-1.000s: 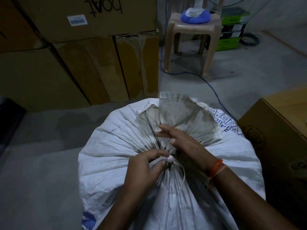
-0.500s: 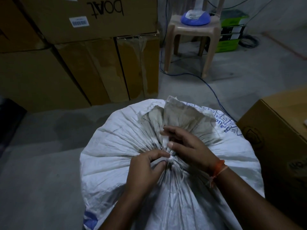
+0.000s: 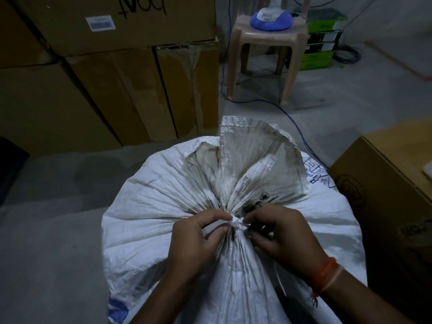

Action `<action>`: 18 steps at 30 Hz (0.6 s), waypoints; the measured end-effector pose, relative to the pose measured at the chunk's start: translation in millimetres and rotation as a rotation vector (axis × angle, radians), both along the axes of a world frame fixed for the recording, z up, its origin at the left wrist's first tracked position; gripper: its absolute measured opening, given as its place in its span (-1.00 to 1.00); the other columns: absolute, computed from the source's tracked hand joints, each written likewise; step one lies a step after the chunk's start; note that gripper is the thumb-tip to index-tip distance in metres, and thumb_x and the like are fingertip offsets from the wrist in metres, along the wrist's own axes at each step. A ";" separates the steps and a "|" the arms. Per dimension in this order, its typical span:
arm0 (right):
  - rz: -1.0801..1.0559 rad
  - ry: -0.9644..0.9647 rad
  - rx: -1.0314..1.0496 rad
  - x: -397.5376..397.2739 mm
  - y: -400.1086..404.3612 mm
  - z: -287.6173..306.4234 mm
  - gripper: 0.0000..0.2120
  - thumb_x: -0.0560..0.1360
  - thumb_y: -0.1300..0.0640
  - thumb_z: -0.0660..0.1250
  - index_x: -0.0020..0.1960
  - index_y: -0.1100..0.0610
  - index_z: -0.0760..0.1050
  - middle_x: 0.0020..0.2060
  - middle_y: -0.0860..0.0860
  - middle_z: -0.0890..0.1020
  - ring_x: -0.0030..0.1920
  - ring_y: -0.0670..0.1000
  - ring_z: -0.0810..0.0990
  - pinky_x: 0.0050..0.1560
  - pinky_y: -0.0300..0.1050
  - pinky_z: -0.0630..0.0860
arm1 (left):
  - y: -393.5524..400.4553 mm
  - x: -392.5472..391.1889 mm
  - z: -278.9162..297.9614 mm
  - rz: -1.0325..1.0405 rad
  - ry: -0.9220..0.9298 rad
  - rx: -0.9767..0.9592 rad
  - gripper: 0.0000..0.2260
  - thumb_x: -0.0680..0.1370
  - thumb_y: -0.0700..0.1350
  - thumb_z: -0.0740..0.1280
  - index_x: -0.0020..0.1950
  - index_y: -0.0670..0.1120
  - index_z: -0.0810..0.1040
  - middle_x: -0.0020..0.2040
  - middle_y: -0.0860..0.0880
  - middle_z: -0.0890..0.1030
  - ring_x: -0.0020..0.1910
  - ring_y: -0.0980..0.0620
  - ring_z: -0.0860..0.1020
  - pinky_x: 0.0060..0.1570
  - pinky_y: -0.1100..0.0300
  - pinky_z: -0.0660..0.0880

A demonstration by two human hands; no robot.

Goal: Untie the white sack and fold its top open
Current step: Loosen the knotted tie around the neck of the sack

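Stacked boxes (image 3: 105,90) and a stool (image 3: 264,54) crowd the grey floor (image 3: 46,253) behind the sack (image 3: 152,206). Left hand (image 3: 194,242) and right hand (image 3: 285,237) both pinch the knot (image 3: 236,222) at its gathered, tied neck.

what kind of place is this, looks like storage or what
Probably a storeroom or small warehouse: stacked cardboard boxes against the wall, a bare concrete floor, and a tied white sack standing on it.

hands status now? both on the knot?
Left hand: closed, pinching the knot on the sack.
Right hand: closed, pinching the knot too.
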State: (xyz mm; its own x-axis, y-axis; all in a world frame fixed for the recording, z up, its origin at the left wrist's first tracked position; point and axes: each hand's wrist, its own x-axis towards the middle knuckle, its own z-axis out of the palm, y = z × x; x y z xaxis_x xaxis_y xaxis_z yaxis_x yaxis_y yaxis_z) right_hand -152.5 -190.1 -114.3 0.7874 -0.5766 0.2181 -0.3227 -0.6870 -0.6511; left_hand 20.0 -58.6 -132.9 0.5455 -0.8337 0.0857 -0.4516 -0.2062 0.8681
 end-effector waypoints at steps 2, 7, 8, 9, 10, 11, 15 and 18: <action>0.034 -0.008 -0.080 0.5 -2.7 -3.6 -0.85 0.38 0.10 0.50 -0.05 -0.02 0.69 -0.21 -0.09 0.66 -0.21 -0.09 0.64 -0.22 -0.18 0.56 | -0.6 0.7 0.7 0.005 0.013 -0.004 -0.74 0.49 -0.27 0.60 -0.03 0.12 0.80 -0.05 0.30 0.78 0.02 0.32 0.73 0.09 0.48 0.53; 0.039 -0.101 -0.013 3.8 -8.9 -10.4 -0.90 0.40 0.10 0.50 -0.09 0.03 0.72 -0.22 -0.07 0.66 -0.19 -0.09 0.63 -0.20 -0.19 0.54 | -3.8 1.2 1.1 0.016 0.070 -0.001 -0.76 0.49 -0.29 0.60 -0.05 0.07 0.81 -0.08 0.27 0.78 0.02 0.29 0.73 0.08 0.47 0.54; 0.037 -0.116 0.022 5.1 -9.8 -11.7 -0.91 0.40 0.11 0.51 -0.10 0.04 0.73 -0.23 -0.08 0.67 -0.19 -0.10 0.64 -0.20 -0.20 0.55 | -4.1 1.0 1.5 0.013 0.077 0.000 -0.75 0.48 -0.29 0.60 -0.05 0.08 0.81 -0.08 0.27 0.78 0.02 0.29 0.73 0.07 0.48 0.53; 0.033 -0.127 0.051 6.1 -10.3 -13.1 -0.92 0.40 0.14 0.52 -0.10 0.04 0.73 -0.23 -0.09 0.68 -0.19 -0.12 0.64 -0.19 -0.22 0.55 | -4.2 1.2 1.9 0.012 0.076 0.001 -0.75 0.48 -0.30 0.60 -0.06 0.08 0.81 -0.08 0.27 0.78 0.01 0.29 0.73 0.07 0.49 0.52; 0.028 -0.132 0.073 7.3 -10.8 -14.5 -0.91 0.39 0.16 0.53 -0.10 0.04 0.74 -0.23 -0.10 0.69 -0.19 -0.14 0.65 -0.17 -0.27 0.53 | -4.2 1.5 2.2 0.011 0.073 0.002 -0.75 0.48 -0.29 0.60 -0.06 0.08 0.81 -0.08 0.27 0.78 0.01 0.29 0.73 0.06 0.50 0.51; 0.021 -0.130 0.089 8.2 -10.9 -15.4 -0.89 0.39 0.18 0.54 -0.11 0.03 0.74 -0.23 -0.11 0.69 -0.18 -0.15 0.65 -0.16 -0.31 0.52 | -3.9 1.9 2.4 0.010 0.071 0.003 -0.75 0.48 -0.30 0.60 -0.06 0.08 0.81 -0.08 0.27 0.78 0.01 0.30 0.73 0.06 0.51 0.51; -0.003 -0.135 0.127 10.2 -11.4 -17.3 -0.88 0.38 0.19 0.56 -0.12 0.01 0.75 -0.23 -0.12 0.71 -0.17 -0.18 0.67 -0.15 -0.29 0.54 | -3.2 4.1 2.2 0.008 0.088 0.009 -0.77 0.48 -0.29 0.59 -0.06 0.06 0.81 -0.09 0.24 0.79 0.01 0.28 0.73 0.05 0.50 0.51; -0.006 -0.151 0.152 10.7 -10.0 -17.1 -0.89 0.38 0.18 0.56 -0.11 0.02 0.76 -0.24 -0.13 0.72 -0.17 -0.19 0.67 -0.16 -0.23 0.58 | -3.2 4.6 2.7 0.004 0.095 0.010 -0.77 0.48 -0.29 0.60 -0.07 0.05 0.81 -0.09 0.23 0.79 0.02 0.28 0.73 0.05 0.50 0.50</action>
